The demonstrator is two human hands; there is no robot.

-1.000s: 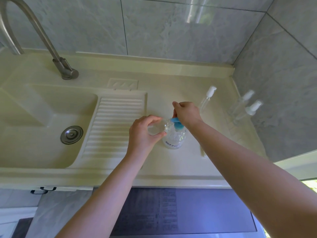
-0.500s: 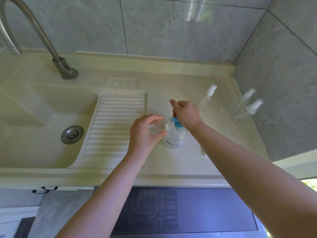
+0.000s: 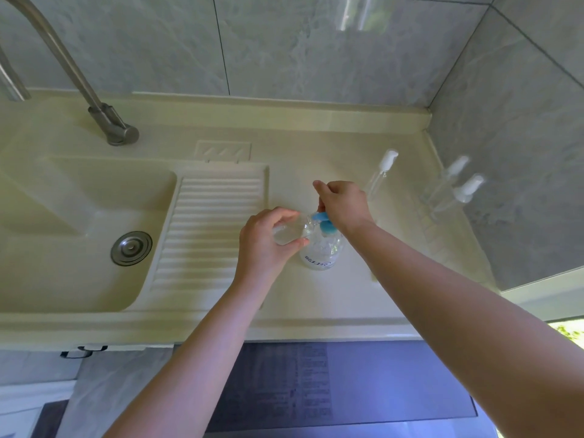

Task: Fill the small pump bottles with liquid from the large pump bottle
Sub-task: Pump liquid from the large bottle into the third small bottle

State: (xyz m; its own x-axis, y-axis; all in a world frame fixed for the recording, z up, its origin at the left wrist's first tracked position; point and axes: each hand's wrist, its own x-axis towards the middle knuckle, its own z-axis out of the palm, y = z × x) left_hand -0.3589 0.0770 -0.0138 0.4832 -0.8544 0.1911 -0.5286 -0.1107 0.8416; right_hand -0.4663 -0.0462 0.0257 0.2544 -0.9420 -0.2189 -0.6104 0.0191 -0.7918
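A filling step is judged to be in hand. Just right of the frame's centre, the large pump bottle (image 3: 322,248) stands upright on the pale tabletop (image 3: 316,295), and a small clear bottle (image 3: 289,232) is held tilted against its left side, its open mouth brought up to the blue pump head (image 3: 322,221).

The small bottle is grasped by the left hand (image 3: 268,238), whose fingers (image 3: 284,214) are curled over it from above with the thumb below. The blue pump head is covered from above by the right hand (image 3: 343,203); its fingers are bent down around the head, though it cannot be told whether the head is being pressed at this instant or only gripped, and one finger is stuck out toward the upper left.

For the next move, the small bottle's mouth must be kept directly under the spout while the pump head is pushed down and let up; a slight misalignment would likely send liquid onto the tabletop.

The large bottle is seen as clear and rounded, with a white base band bearing blue lettering too blurred to read; how full it is cannot be judged. How much liquid has gone into the small bottle cannot be told either.

Three more small pump bottles with white heads are seen at the right: one (image 3: 380,175) just beyond the right hand, two (image 3: 455,188) near the wall.
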